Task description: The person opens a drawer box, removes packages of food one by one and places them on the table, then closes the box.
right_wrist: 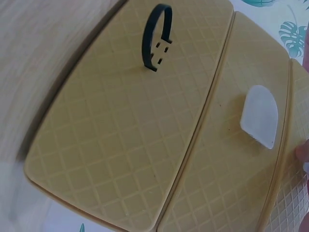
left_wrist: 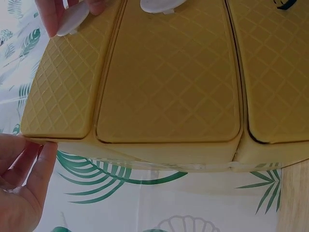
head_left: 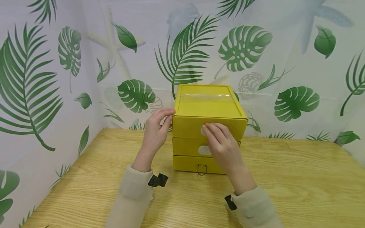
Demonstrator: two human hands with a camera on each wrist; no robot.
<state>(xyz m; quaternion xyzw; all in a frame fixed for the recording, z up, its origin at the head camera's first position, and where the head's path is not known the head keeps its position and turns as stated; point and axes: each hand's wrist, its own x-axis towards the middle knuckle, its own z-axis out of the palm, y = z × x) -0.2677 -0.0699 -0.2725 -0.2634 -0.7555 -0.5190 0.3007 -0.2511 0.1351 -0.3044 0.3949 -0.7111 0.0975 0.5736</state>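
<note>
A yellow three-drawer box [head_left: 209, 125] stands on the table, its drawer fronts towards me and patterned with diamonds. My right hand [head_left: 223, 144] pinches the white handle [left_wrist: 73, 19] of the top drawer between thumb and fingers. At the upper left front corner, the fingertips of my left hand [head_left: 158, 126] touch the side of the box; in the left wrist view this hand [left_wrist: 24, 179] has fairly straight fingers. The middle drawer carries a white handle [right_wrist: 260, 116]. A thin black loop [right_wrist: 150, 38] serves as the bottom drawer's pull. All three drawers look closed.
Clear tape [head_left: 205, 96] runs across the top of the box. Behind it hangs a white cloth [head_left: 199, 41] printed with green leaves, which continues along the left. The wooden table [head_left: 285, 177] extends to both sides of the box.
</note>
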